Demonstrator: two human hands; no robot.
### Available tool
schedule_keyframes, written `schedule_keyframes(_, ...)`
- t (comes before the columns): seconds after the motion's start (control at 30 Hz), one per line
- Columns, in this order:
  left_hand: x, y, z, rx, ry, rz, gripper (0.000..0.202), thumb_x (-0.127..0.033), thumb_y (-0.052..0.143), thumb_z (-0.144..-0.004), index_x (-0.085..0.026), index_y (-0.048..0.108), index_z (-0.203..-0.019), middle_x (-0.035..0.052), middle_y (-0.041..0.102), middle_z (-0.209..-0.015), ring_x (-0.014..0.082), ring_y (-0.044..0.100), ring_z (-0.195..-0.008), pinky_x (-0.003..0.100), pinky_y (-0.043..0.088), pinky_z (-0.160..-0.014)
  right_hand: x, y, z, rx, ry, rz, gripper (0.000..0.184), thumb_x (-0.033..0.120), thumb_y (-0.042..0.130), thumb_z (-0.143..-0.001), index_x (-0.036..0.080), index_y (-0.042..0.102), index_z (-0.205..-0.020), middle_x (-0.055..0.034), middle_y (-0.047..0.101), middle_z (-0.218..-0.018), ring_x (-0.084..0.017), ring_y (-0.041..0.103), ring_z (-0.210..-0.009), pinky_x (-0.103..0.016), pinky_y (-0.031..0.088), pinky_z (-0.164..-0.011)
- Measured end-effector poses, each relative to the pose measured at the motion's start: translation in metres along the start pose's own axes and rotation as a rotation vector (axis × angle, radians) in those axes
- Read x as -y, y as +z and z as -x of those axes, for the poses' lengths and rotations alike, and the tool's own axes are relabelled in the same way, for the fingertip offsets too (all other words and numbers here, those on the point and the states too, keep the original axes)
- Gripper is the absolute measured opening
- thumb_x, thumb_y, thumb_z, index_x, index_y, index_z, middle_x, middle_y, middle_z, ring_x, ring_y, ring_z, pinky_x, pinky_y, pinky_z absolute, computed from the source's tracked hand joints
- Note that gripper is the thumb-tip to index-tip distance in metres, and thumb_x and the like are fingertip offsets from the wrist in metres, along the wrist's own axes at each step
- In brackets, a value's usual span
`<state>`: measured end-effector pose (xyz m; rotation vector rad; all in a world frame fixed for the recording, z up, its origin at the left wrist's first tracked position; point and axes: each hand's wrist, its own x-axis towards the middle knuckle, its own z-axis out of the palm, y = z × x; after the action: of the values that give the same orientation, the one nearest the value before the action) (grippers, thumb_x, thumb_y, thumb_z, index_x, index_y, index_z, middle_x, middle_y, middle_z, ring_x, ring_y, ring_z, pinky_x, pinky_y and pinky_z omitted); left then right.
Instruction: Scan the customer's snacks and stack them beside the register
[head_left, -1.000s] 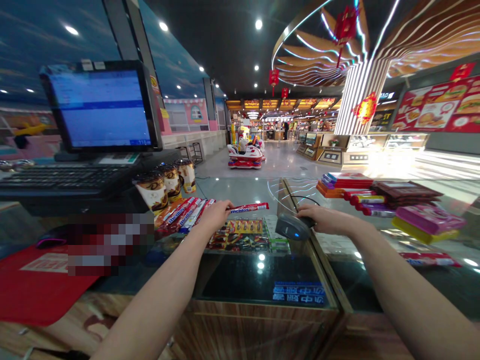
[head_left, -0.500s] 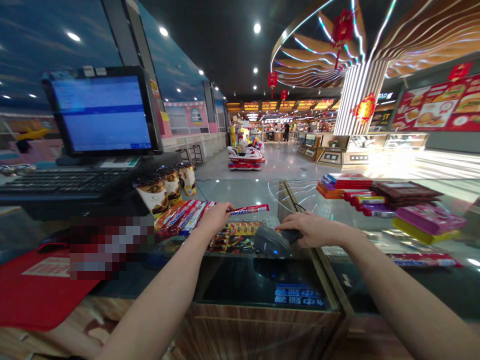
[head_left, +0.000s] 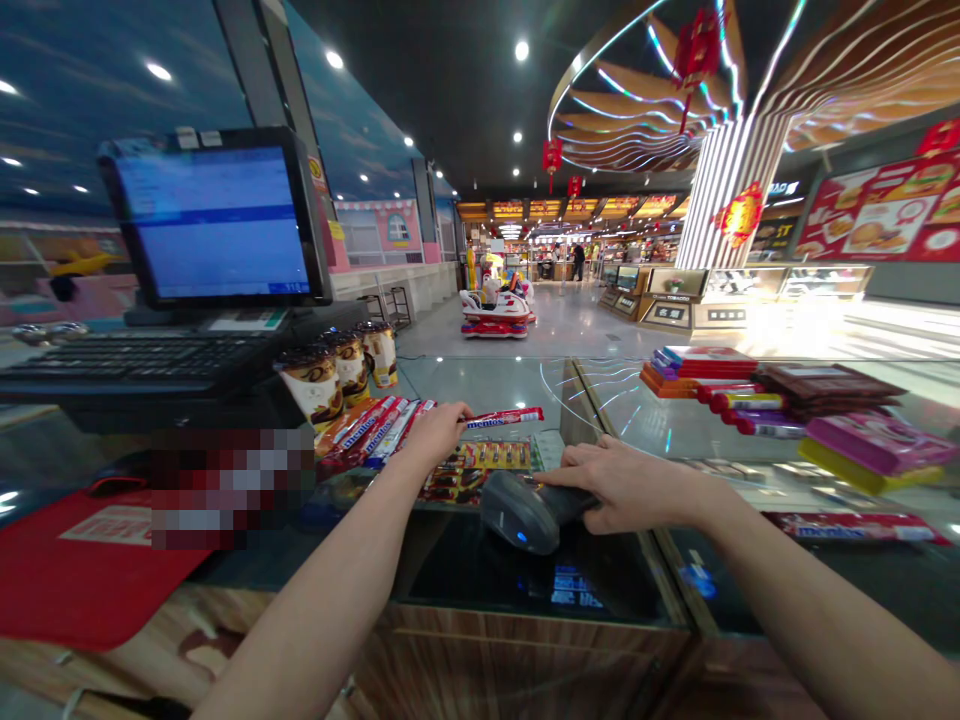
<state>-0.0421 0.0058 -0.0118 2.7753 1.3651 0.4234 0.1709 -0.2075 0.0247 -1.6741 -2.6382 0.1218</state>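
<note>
My left hand pinches the end of a red Mentos roll and holds it level just above the glass counter. Beside that hand, on the left, lie several more Mentos rolls. My right hand is wrapped round the handle of a grey barcode scanner, whose head with a blue light points left and down at the glass. The scanner sits below and a little in front of the held roll.
A till screen and keyboard stand at the left, with several drink cups beside them. Stacked candy packs lie on the right glass. A red mat lies at the near left. A mall hall opens behind.
My right hand has drawn the scanner leftward and toward me across the glass. My left hand has kept the Mentos roll almost still.
</note>
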Motion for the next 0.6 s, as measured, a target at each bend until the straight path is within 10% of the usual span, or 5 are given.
schedule_keyframes(0.37, 0.002, 0.002, -0.001, -0.003, 0.011, -0.009, 0.025, -0.026, 0.049, -0.088, -0.025, 0.066, -0.107, 0.0064, 0.070, -0.107, 0.0214, 0.064, -0.099, 0.030, 0.048, -0.086, -0.012, -0.005, 0.003, 0.003, 0.014, -0.282, 0.079, 0.038, 0.073, -0.072, 0.032, 0.041, -0.144, -0.0066, 0.057, -0.129, -0.028, 0.053, -0.115, -0.041, 0.037, -0.099)
schedule_keyframes(0.6, 0.001, 0.002, 0.000, 0.001, 0.010, -0.011, 0.026, -0.027, 0.048, -0.088, -0.025, 0.066, -0.107, 0.0066, 0.070, -0.108, 0.0220, 0.065, -0.100, 0.031, 0.048, -0.085, -0.041, -0.002, -0.015, -0.140, 0.109, -0.524, 0.047, 0.036, 0.048, -0.092, 0.025, 0.051, -0.138, -0.0054, 0.058, -0.135, -0.024, 0.056, -0.118, -0.038, 0.041, -0.103)
